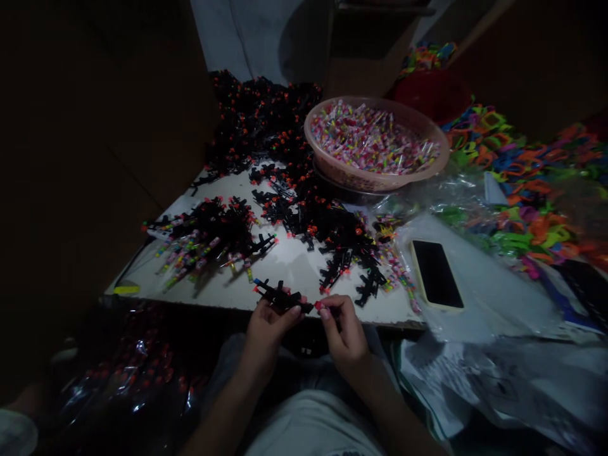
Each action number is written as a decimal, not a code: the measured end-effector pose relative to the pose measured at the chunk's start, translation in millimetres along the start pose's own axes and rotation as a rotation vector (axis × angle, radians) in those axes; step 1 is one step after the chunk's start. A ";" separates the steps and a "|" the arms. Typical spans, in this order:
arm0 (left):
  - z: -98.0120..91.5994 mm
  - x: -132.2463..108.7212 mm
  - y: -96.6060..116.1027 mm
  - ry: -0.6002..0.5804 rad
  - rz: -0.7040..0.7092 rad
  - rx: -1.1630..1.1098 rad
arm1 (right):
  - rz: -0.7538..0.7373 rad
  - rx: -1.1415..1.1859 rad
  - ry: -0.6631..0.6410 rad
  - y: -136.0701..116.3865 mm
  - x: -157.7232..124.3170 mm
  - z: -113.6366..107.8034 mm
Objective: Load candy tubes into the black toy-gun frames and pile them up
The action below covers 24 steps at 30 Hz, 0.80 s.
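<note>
My left hand [266, 323] is closed on a black toy gun [280, 295] with a blue and a red tip at its far left end, held just above the table's front edge. Facing it, my right hand [346, 329] pinches a small red piece [318, 306] between thumb and fingers, close to the toy gun's right end. Whether the two touch, I cannot tell. Left of my hands lies a pile of black toy guns with candy-filled tubes [199, 237]. More black toy guns [342, 234] lie beyond my right hand.
A pink basin [439, 166] of small wrapped candies stands at the back of the white table [289, 263]. Behind lies a large black heap [266, 114] of toy guns. On the right are a phone [437, 273], plastic bags and colourful plastic pieces [532, 183]. A bag [137, 367] sits lower left.
</note>
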<state>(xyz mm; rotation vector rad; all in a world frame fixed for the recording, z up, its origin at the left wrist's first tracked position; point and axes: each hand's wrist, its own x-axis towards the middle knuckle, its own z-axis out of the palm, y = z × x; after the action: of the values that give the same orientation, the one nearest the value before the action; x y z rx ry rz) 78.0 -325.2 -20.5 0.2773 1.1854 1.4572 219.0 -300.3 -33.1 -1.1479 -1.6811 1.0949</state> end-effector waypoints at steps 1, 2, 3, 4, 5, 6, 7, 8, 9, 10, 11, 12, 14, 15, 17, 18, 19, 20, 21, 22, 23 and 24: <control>-0.1 -0.2 0.7 -0.002 0.009 0.000 | -0.017 -0.023 0.008 -0.4 0.6 -0.3; -0.5 -0.3 1.3 -0.003 0.019 0.005 | -0.031 -0.042 0.005 -0.6 1.1 -0.4; -1.0 -0.1 1.8 -0.002 0.027 0.013 | -0.044 -0.055 -0.006 -0.5 1.4 -0.2; -1.6 0.0 2.1 0.003 0.034 0.024 | -0.057 -0.065 -0.013 -0.2 1.6 0.2; -2.3 0.1 2.1 0.008 0.038 0.035 | -0.070 -0.077 -0.015 0.1 1.6 0.8; -2.9 0.0 1.8 0.014 0.039 0.046 | -0.084 -0.092 -0.013 0.2 1.6 1.4; -3.5 -0.2 1.2 0.022 0.040 0.055 | -0.098 -0.113 -0.007 0.1 1.7 1.9; -4.1 -0.5 0.4 0.031 0.042 0.062 | -0.113 -0.137 -0.001 -0.5 1.8 2.1; -4.6 -0.9 -0.6 0.042 0.047 0.067 | -0.131 -0.164 -0.001 -1.5 2.0 2.1; -5.0 -1.2 -1.5 0.054 0.054 0.069 | -0.148 -0.189 -0.012 -2.8 2.2 2.0; -5.3 -1.4 -2.3 0.063 0.063 0.068 | -0.163 -0.209 -0.037 -4.1 2.4 1.8; -5.5 -1.4 -3.0 0.067 0.073 0.063 | -0.181 -0.225 -0.065 -5.2 2.6 1.9; -5.6 -0.8 -4.3 0.065 0.086 0.051 | -0.226 -0.269 -0.111 -5.4 2.3 3.3; -5.5 -0.3 -5.1 0.068 0.090 0.045 | -0.250 -0.312 -0.113 -4.2 2.0 4.7; -5.0 0.6 -7.5 0.081 0.082 0.037 | -0.298 -0.436 -0.064 0.9 1.0 8.5; -4.6 0.9 -9.3 0.090 0.069 0.032 | -0.317 -0.498 -0.028 4.2 0.6 10.5; -4.2 0.9 -11.3 0.097 0.052 0.027 | -0.328 -0.542 0.001 7.6 0.4 12.1; -3.6 0.7 -13.5 0.099 0.034 0.022 | -0.333 -0.559 0.021 10.7 0.3 13.4; -2.9 0.3 -15.7 0.097 0.018 0.021 | -0.334 -0.547 0.029 13.1 0.3 14.3; -1.9 -0.2 -17.5 0.092 0.009 0.023 | -0.331 -0.511 0.027 14.6 0.5 14.6; -0.8 -0.6 -18.7 0.086 0.008 0.028 | -0.326 -0.462 0.021 15.1 1.0 14.4; 0.2 -0.5 -19.0 0.079 0.014 0.039 | -0.322 -0.411 0.017 14.7 1.8 13.7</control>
<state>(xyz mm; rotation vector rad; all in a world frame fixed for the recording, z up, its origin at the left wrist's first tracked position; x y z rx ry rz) 89.7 -329.1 -34.8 0.2573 1.2787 1.4704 209.5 -298.4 -50.9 -1.0735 -2.0506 0.5518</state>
